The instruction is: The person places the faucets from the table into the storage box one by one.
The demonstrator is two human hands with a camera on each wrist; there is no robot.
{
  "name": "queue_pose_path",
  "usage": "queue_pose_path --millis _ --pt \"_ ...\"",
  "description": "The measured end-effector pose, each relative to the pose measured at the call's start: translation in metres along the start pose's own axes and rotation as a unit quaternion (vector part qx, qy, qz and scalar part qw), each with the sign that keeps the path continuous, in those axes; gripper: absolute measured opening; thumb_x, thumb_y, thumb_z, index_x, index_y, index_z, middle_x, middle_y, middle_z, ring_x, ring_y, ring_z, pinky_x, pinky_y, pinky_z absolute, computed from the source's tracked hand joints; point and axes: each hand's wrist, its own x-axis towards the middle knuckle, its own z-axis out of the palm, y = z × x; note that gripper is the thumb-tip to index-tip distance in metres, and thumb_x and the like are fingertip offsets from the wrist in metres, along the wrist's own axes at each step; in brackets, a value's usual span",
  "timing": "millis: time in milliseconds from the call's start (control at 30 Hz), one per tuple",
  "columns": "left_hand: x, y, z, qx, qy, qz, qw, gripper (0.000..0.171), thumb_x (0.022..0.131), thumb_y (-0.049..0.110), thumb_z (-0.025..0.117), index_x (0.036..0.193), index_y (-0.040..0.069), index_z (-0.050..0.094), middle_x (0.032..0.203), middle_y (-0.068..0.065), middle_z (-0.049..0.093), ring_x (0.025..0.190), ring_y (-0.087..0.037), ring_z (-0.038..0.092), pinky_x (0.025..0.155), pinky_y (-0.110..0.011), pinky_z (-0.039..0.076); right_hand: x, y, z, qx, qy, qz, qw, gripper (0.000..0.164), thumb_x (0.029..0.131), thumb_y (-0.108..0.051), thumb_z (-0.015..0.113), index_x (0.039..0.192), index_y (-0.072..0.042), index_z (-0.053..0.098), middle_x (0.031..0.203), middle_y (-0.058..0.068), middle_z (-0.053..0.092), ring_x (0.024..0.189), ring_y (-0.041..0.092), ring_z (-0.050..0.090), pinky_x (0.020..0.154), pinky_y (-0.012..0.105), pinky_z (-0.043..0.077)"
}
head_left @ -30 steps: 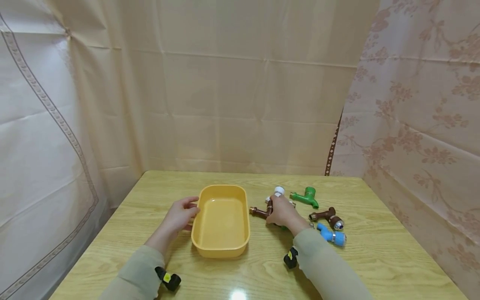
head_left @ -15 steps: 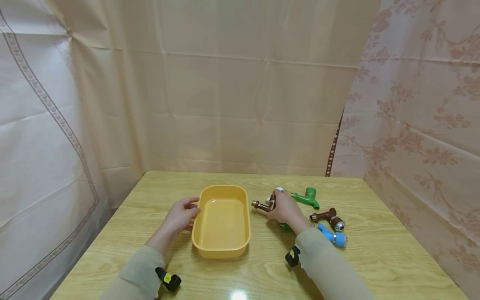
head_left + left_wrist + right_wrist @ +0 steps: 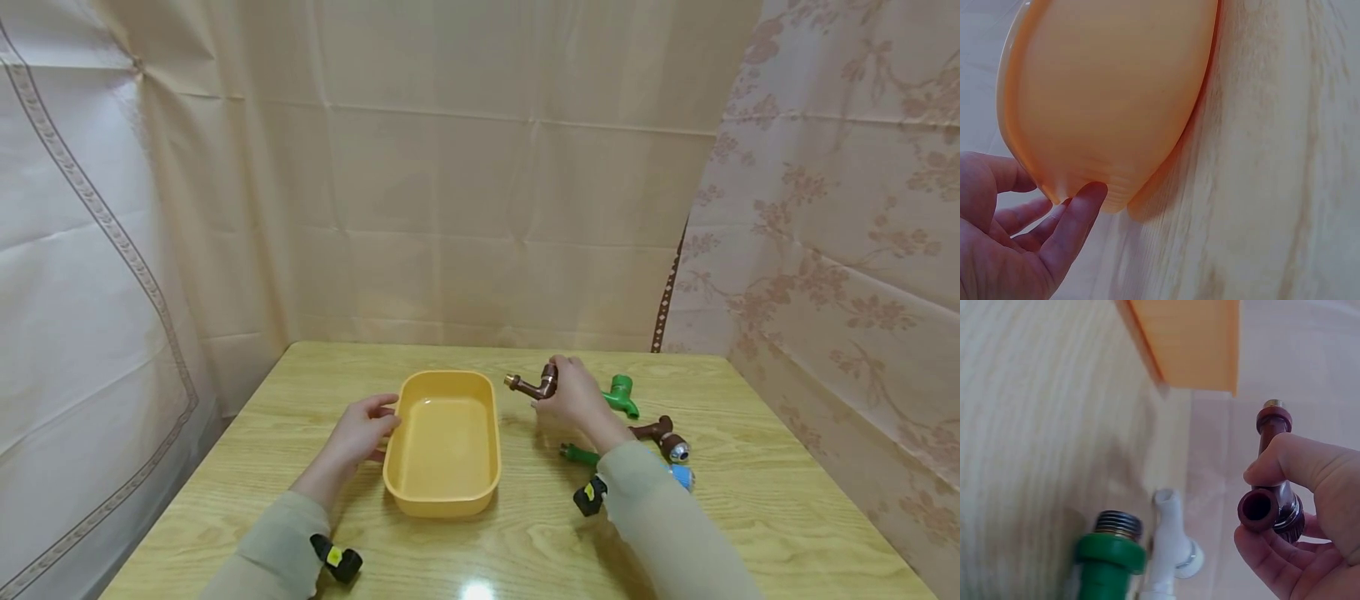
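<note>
A yellow plastic basin [image 3: 442, 442] stands on the table, with nothing lying in it. My left hand [image 3: 365, 429] holds its left rim, bent fingers at the edge and a fingertip on the outer wall [image 3: 1104, 112] in the left wrist view. To the right of the basin, my right hand [image 3: 577, 400] grips a dark brown tap [image 3: 536, 385] with a brass threaded end, raised above the table. The right wrist view has this brown tap [image 3: 1272, 450] between thumb and fingers. A white tap [image 3: 1169, 544] lies below, mostly hidden by the hand in the head view.
Green taps [image 3: 621, 396] lie behind and under the right forearm, one showing its green stem [image 3: 579, 455]. A second brown tap [image 3: 663, 437] and a blue tap [image 3: 682, 476], partly covered by the sleeve, lie farther right. Curtains hang around the wooden table [image 3: 337, 367].
My right hand has lifted the brown tap off the table, up and slightly away from me. More of the green stem beneath is uncovered. The left hand and basin stay put.
</note>
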Motion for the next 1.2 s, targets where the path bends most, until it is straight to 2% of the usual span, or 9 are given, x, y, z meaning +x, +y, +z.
queue_pose_path --millis 200,433,567,800,1200 --pt "0.001 -0.001 -0.001 0.000 0.000 0.000 1.0000 0.046 0.092 0.011 0.057 0.137 0.011 0.047 0.120 -0.017 0.051 0.093 -0.028 0.059 0.060 -0.044 0.057 0.006 -0.010 -0.012 0.003 0.000 -0.001 1.000 0.085 0.063 -0.032 0.085 0.133 -0.005 0.044 0.114 0.014 0.049 0.095 0.029 0.052 0.081 0.043 0.049" --pt "0.001 -0.001 -0.002 -0.008 0.004 -0.002 1.0000 0.046 0.091 0.011 0.058 0.136 0.012 0.048 0.119 -0.017 0.051 0.092 -0.028 0.059 0.060 -0.044 0.057 0.011 -0.024 -0.023 0.017 0.015 -0.028 0.999 0.073 0.066 -0.021 0.078 0.129 -0.004 0.046 0.113 0.013 0.048 0.090 0.025 0.053 0.075 0.038 0.051" --pt "0.001 0.000 -0.002 -0.006 0.005 -0.001 1.0000 0.045 0.091 0.012 0.058 0.136 0.013 0.049 0.119 -0.016 0.051 0.092 -0.028 0.059 0.060 -0.044 0.057 0.014 -0.032 -0.027 0.016 0.016 -0.036 0.999 0.075 0.066 -0.022 0.077 0.132 -0.004 0.045 0.118 0.015 0.048 0.094 0.026 0.052 0.078 0.040 0.050" --pt "0.001 0.000 -0.002 -0.005 0.002 0.003 1.0000 0.046 0.092 0.011 0.057 0.137 0.011 0.048 0.119 -0.017 0.050 0.092 -0.028 0.058 0.060 -0.044 0.057 0.017 -0.044 -0.030 0.021 0.018 -0.042 0.999 0.080 0.065 -0.024 0.079 0.134 -0.006 0.044 0.113 0.011 0.051 0.094 0.025 0.052 0.080 0.040 0.050" --pt "-0.004 0.005 0.000 -0.003 -0.006 0.001 1.0000 0.046 0.093 0.010 0.057 0.137 0.009 0.047 0.119 -0.018 0.049 0.093 -0.028 0.058 0.060 -0.044 0.057 0.019 -0.061 -0.024 0.037 0.017 -0.060 0.997 0.082 0.063 -0.021 0.081 0.134 -0.006 0.044 0.115 0.010 0.050 0.096 0.024 0.052 0.082 0.037 0.051"
